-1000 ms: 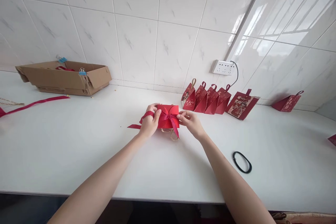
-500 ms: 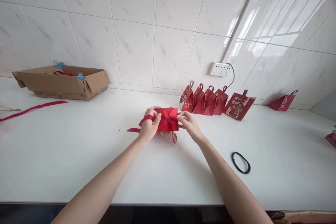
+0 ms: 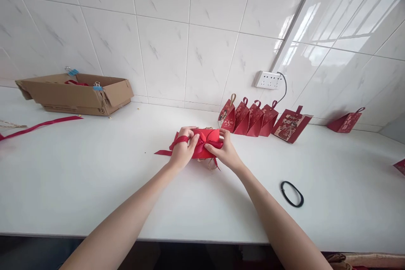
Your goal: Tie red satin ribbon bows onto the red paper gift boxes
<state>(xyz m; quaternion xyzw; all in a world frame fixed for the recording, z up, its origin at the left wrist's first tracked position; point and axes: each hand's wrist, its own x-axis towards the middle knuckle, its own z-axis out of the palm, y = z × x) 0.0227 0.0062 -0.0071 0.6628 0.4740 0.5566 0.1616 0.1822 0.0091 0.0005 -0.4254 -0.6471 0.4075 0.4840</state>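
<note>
Over the middle of the table I hold a small red gift box [image 3: 212,135] with petal-like folds on its top. A dark red ribbon [image 3: 200,150] is tied across it in a bow. My left hand [image 3: 183,149] is closed on the box's left side, a band of ribbon round its fingers and its thumb by the folds. My right hand [image 3: 226,152] is closed at the right side, thumb pressing on the bow and fingers at the far edge. Gold twisted cord [image 3: 211,164] shows under the box. The fingertips behind the box are hidden.
A cardboard box [image 3: 76,95] with blue binder clips stands back left, near a loose red ribbon strip [image 3: 44,124]. Several red handled gift boxes [image 3: 256,119] line the back right below a power strip [image 3: 270,80]. A black hair tie [image 3: 291,194] lies right of my right arm.
My right thumb has moved left onto the middle of the bow, and the right fingers now curl over the box's far edge. The left hand keeps its hold. The view has shifted slightly.
</note>
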